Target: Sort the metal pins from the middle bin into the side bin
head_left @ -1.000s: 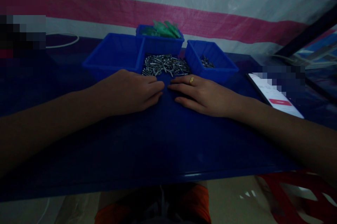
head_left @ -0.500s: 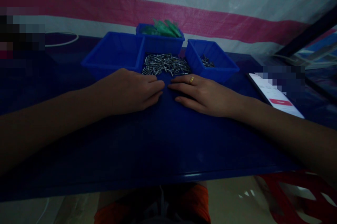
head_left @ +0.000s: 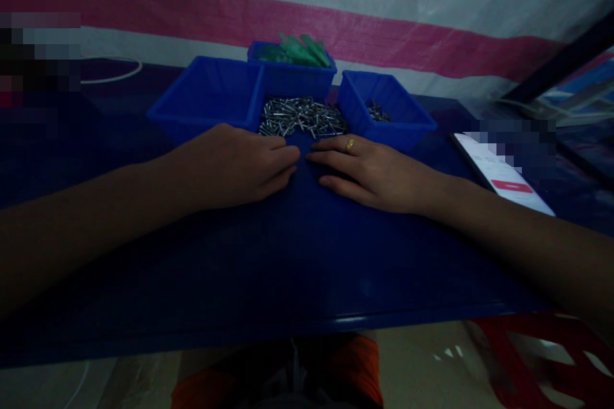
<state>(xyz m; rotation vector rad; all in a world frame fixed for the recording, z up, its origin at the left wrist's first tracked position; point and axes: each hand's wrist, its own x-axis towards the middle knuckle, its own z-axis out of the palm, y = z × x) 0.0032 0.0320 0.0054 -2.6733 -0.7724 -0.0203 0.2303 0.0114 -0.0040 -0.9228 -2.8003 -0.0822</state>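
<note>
My left hand (head_left: pixel 249 162) rests on the blue table (head_left: pixel 307 255), its fingers curled in and no object showing in them. Just to its right, my right hand (head_left: pixel 371 169) lies flat, fingers stretched out and a little apart, a gold ring (head_left: pixel 350 144) on one of them. A narrow gap separates the two hands. Beyond the fingertips lies a pile of thin metal pieces (head_left: pixel 304 116), like nails or screws; their exact kind is too small to tell. Neither hand visibly holds any of them.
A blue bin (head_left: pixel 206 121) stands behind my left hand. Another blue bin (head_left: pixel 405 130) at right holds some metal pieces. Green plastic bags (head_left: pixel 302 50) fill the rear bin (head_left: pixel 297 79). A lit phone (head_left: pixel 508 182) lies beyond my right forearm; a red stool (head_left: pixel 508 358) is below.
</note>
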